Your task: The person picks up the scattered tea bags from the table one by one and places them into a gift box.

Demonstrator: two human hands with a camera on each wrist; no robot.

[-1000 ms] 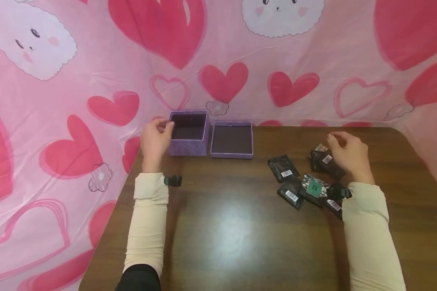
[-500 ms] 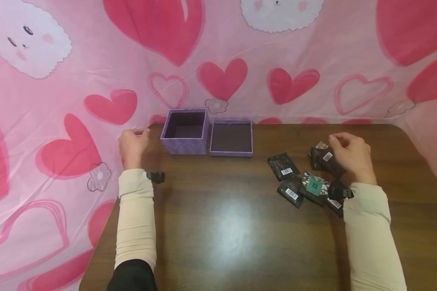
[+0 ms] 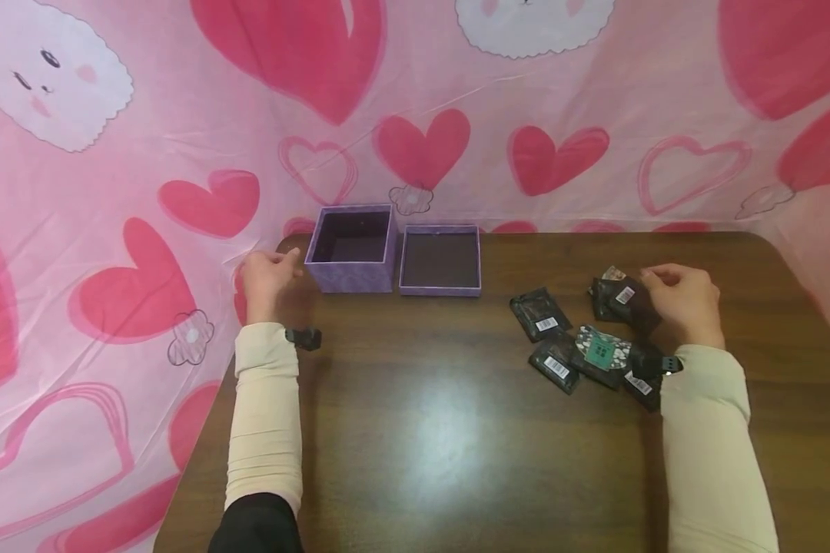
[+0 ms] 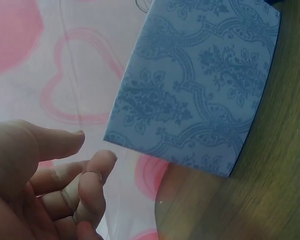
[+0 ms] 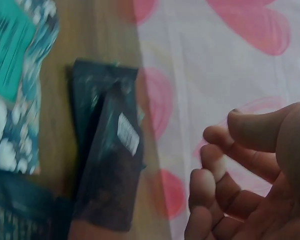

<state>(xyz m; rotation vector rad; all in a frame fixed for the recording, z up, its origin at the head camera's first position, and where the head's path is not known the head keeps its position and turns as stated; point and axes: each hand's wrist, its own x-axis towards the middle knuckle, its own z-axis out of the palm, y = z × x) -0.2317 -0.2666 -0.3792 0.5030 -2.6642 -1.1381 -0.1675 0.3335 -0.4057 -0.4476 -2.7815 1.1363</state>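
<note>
My left hand (image 3: 266,284) hovers just left of a purple box (image 3: 351,278) with an open top and dark inside. Its fingers are loosely curled, and nothing is between them. In the left wrist view the box's patterned side (image 4: 190,85) is close to the fingertips but apart from them. My right hand (image 3: 688,303), also loosely curled and holding nothing, is over the right end of the small dark packets. Nearest to it is a dark packet with a barcode label (image 5: 115,165), overlapping another. A patterned packet with a green label (image 3: 600,351) lies closer to me.
A shallow purple lid (image 3: 440,292) lies inside-up right of the box. More dark packets (image 3: 539,313) with barcode labels lie beside the patterned one on the brown wooden table (image 3: 415,430). A pink cloth with hearts (image 3: 560,92) hangs behind and at the left.
My left hand has drawn away to the left from the box, uncovering its left edge, then come slightly back right. My right hand has shifted a little to the right. The packets lie as before.
</note>
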